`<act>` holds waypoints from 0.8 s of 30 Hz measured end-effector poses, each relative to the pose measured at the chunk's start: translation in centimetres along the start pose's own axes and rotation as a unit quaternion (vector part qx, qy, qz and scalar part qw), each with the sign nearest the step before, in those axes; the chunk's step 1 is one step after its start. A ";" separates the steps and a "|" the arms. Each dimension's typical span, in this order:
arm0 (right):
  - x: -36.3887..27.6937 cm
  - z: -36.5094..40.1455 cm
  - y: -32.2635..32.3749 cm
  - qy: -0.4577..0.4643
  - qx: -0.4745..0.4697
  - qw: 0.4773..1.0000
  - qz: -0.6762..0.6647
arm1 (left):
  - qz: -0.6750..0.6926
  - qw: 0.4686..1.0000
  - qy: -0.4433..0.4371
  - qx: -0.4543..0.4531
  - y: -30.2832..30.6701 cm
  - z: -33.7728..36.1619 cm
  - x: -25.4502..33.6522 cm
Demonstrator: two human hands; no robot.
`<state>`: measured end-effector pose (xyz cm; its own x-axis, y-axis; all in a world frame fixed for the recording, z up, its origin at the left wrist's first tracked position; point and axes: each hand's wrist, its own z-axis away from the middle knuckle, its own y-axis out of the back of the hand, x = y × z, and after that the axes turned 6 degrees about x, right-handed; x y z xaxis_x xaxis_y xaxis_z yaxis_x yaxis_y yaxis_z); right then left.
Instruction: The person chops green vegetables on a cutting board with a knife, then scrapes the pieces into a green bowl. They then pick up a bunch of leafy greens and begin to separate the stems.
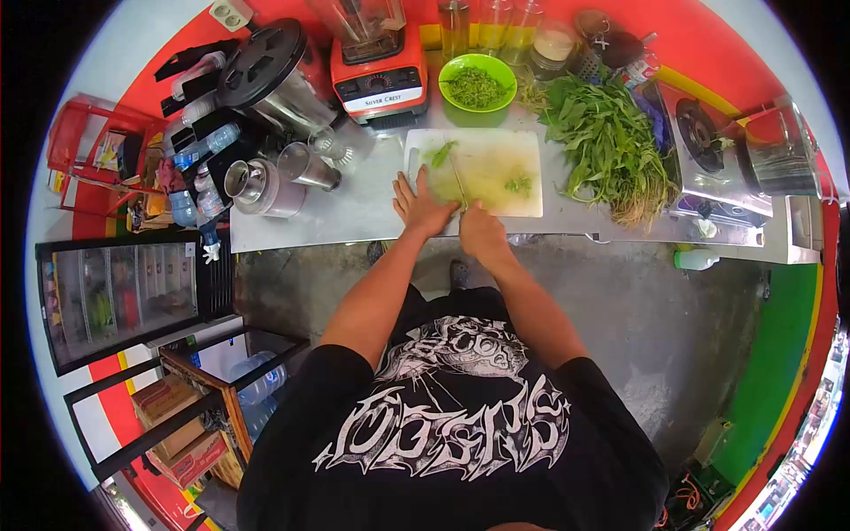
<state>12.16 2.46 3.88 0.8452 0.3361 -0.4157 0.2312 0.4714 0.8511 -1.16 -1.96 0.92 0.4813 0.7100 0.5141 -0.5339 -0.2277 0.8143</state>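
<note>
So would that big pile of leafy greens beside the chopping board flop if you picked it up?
Probably floppy: the pile of leafy greens has thin stems and soft leaves sprawled over the counter. Likely light for its size, being mostly leaves. It looks loose, so stalks would probably slip out of a hand.

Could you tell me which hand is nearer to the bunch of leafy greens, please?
Right. The right hand, gripping a knife, lies left of the leafy greens; the left hand lies farther left on the cutting board.
</note>
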 end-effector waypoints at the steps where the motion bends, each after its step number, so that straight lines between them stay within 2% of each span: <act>1: 0.1 0.2 -0.3 -0.016 0.001 1.000 -0.009 | -0.003 1.000 0.000 -0.002 0.0 -0.1 -0.2; 5: 0.0 -0.1 0.2 -0.031 -0.022 0.999 -0.015 | -0.009 1.000 -0.013 0.012 -0.5 -0.2 -0.6; 10: 1.3 -0.5 -1.4 0.059 -0.021 0.998 0.023 | -0.008 1.000 -0.003 0.004 -0.3 -0.1 -0.1; 11: 1.6 -0.6 -1.9 0.059 -0.021 0.998 0.022 | -0.009 1.000 -0.001 0.002 -0.1 0.0 0.1; 13: 0.5 0.7 0.4 -0.004 -0.022 1.000 -0.008 | -0.008 1.000 -0.001 0.001 0.0 -0.1 0.0; 24: 1.0 -0.1 -0.4 0.017 -0.019 0.999 -0.024 | -0.015 1.000 -0.009 0.001 -0.1 -0.1 -0.1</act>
<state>12.86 2.66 3.10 0.8163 0.3397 -0.4672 0.2518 0.5187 0.8170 -1.22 -1.96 0.76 0.5093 0.7042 0.4947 -0.5177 -0.2085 0.8298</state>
